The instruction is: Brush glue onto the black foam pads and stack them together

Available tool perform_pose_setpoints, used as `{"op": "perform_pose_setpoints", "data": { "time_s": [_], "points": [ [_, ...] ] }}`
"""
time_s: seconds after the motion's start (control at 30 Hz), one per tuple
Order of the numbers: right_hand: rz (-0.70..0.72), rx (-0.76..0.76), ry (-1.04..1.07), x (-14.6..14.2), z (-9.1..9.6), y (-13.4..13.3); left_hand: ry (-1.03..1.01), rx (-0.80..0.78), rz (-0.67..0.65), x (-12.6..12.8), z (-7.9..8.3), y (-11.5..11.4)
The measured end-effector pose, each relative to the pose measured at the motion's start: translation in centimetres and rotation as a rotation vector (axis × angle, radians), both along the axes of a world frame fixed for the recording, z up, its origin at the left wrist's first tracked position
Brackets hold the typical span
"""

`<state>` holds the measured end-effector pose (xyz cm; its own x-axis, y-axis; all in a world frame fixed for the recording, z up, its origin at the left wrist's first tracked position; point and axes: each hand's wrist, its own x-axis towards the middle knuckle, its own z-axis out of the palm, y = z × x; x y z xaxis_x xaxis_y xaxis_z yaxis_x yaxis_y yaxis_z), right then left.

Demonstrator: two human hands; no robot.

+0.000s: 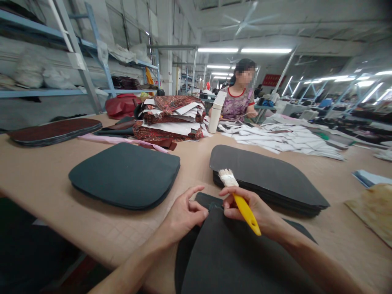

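My left hand [186,210] pinches the far left edge of a dark grey sheet [241,257] with thumb and fingers. A yellow-handled brush [247,214] rests in my right hand [251,204], its bristles coated white and pointing away from me. The right fingers also touch the far edge of that sheet, close to the left ones. Beneath it lies another dark piece [202,199], partly covered. To the right is a stack of dark grey rounded panels [266,169]. On the left sits a stack of dark green-black rounded panels [125,175].
Across the brown table [113,237] lie a pile of red-patterned pieces [171,118], a pale bottle [214,116], white strips [275,136] and a pink strip [122,140]. Dark red panels [55,128] sit far left. Opposite stands a person [234,100]. A stained cloth [373,208] lies right.
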<state>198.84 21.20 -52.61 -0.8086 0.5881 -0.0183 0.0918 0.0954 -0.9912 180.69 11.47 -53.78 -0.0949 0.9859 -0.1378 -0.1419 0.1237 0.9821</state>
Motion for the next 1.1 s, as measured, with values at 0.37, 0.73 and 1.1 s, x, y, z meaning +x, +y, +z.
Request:
{"op": "perform_pose_setpoints", "data": {
  "time_s": [0.37,0.73,1.1],
  "points": [
    [0.001,0.009,-0.027,0.0,0.7,0.6,0.03,0.068,0.126,1.2,0.7,0.2],
    [0.024,0.004,0.114,2.7,1.4,1.0,-0.016,0.02,0.136,0.5,-0.7,0.7],
    [-0.003,0.462,-0.158,-0.7,1.0,0.8,-0.025,0.006,0.157,0.6,-1.3,1.0]
  ]
}}
